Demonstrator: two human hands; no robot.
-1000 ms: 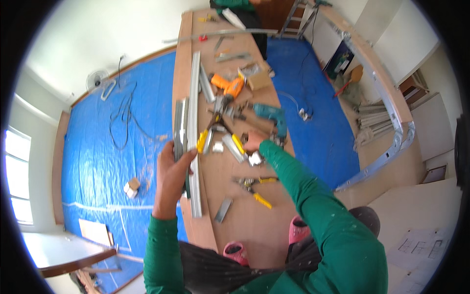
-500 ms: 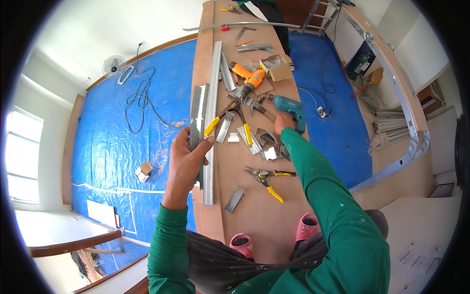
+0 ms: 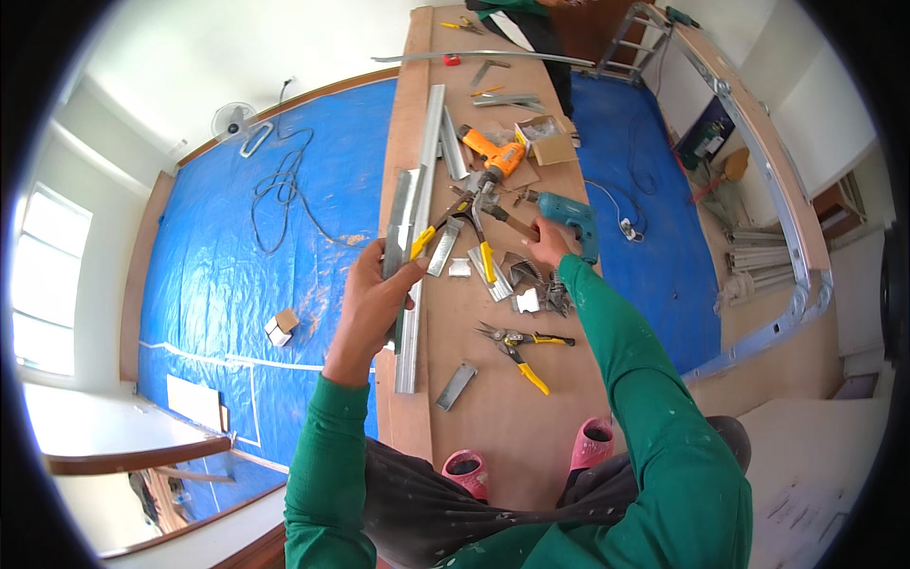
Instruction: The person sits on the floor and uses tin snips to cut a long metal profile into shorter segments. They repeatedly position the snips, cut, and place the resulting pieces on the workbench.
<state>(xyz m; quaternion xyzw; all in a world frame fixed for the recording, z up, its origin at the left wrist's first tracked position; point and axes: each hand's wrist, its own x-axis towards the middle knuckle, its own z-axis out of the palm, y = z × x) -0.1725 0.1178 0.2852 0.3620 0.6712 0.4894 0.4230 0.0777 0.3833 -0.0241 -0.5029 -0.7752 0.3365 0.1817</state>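
My left hand (image 3: pixel 377 296) is closed around a length of galvanized metal channel (image 3: pixel 402 223), upright in this view, along the board's left side. My right hand (image 3: pixel 550 243) has its fingers around the end of a hammer's brown handle (image 3: pixel 518 223); its head lies among other tools. Just beyond that hand rests a teal power drill (image 3: pixel 566 212). Yellow-handled snips (image 3: pixel 485 251) lie open between my hands, partly over metal offcuts. Another pair of yellow-handled snips (image 3: pixel 519 343) lies nearer me. An orange drill (image 3: pixel 500 158) is farther off.
A long metal stud (image 3: pixel 428 142) lies along the board (image 3: pixel 502 398). Several offcuts, including a short channel piece (image 3: pixel 456 387), are scattered about. An open carton (image 3: pixel 552 142) stands at the right edge. Blue sheeting (image 3: pixel 327 190) covers the floor. Another person (image 3: pixel 531 28) is at the far end.
My right hand has shifted slightly, with its fingers now around the hammer handle's end beside the teal drill. The channel in my left hand has tilted a little. The whole view has shifted slightly.
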